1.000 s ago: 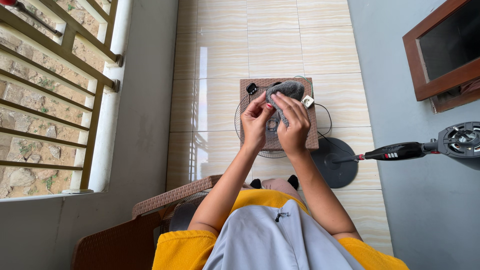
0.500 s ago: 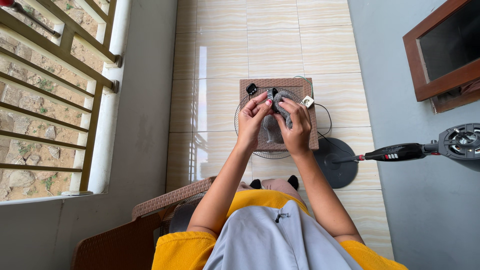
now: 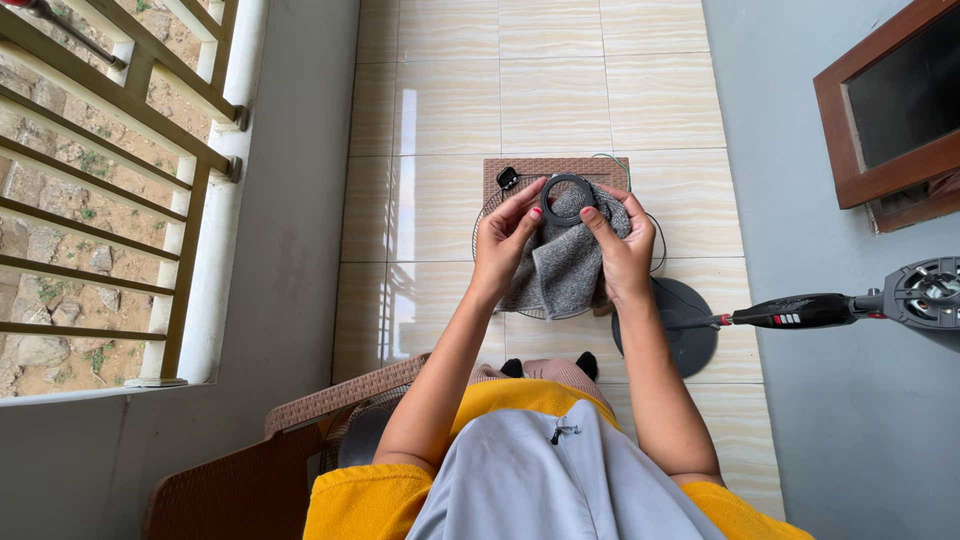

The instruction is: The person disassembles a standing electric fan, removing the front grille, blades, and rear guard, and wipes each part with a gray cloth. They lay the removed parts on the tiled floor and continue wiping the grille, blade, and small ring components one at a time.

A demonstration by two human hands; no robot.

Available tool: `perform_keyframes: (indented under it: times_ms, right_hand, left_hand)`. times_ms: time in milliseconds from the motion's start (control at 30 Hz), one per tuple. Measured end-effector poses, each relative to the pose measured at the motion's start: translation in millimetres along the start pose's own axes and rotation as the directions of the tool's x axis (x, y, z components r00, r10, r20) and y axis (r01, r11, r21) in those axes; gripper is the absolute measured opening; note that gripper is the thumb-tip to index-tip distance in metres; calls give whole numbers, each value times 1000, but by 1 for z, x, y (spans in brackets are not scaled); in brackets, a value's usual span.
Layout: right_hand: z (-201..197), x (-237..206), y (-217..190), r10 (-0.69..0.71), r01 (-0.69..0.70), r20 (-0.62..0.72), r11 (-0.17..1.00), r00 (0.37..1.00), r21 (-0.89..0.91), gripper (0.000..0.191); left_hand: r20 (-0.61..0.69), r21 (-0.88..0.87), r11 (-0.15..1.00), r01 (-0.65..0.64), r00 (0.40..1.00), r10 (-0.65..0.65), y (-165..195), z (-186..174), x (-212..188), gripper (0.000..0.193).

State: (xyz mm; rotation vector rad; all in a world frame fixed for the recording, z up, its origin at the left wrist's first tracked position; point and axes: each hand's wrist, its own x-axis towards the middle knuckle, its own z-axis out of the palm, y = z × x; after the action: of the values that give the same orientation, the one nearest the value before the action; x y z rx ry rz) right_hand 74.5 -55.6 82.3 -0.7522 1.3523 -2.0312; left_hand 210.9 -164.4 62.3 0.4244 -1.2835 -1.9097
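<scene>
The left hand (image 3: pixel 505 240) pinches the rim of a black ring (image 3: pixel 567 197) and the edge of a grey cloth (image 3: pixel 566 268); the right hand (image 3: pixel 620 250) is clamped on ring and cloth from the other side, above a brown woven stool (image 3: pixel 520 167). Loosened fingers would likely drop the ring onto the tiled floor (image 3: pixel 450 110). No packages, labels or signs show; a dark fan base (image 3: pixel 690 340) lies right

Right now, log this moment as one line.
left hand: holds black ring | right hand: holds grey cloth | ring: atop cloth | below: round wire fan grille, brown woven mat
</scene>
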Motion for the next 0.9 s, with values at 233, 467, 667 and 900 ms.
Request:
perform_keyframes:
  times_ms: [233, 467, 667, 900]
  right_hand:
    - [-2, 2, 4, -20, 17, -30, 995, 999, -97, 32]
    - [-3, 5, -5, -335, 232, -113, 822, 935, -520, 27]
    - [11, -9, -27, -602, 499, 157, 456, 783, -737, 33]
    - [27, -13, -33, -627, 562, 305, 260, 717, -785, 54]
  left_hand:
    - [1, -148, 989, -16, 1000, 16, -12, 0, -3, 47]
    - [-66, -10, 997, -76, 995, 75, -12, 4, -4, 40]
    - [-90, 153, 981, -118, 987, 133, -7, 11, -7, 36]
    - [-112, 118, 984, -136, 982, 149, -15, 20, -10, 35]
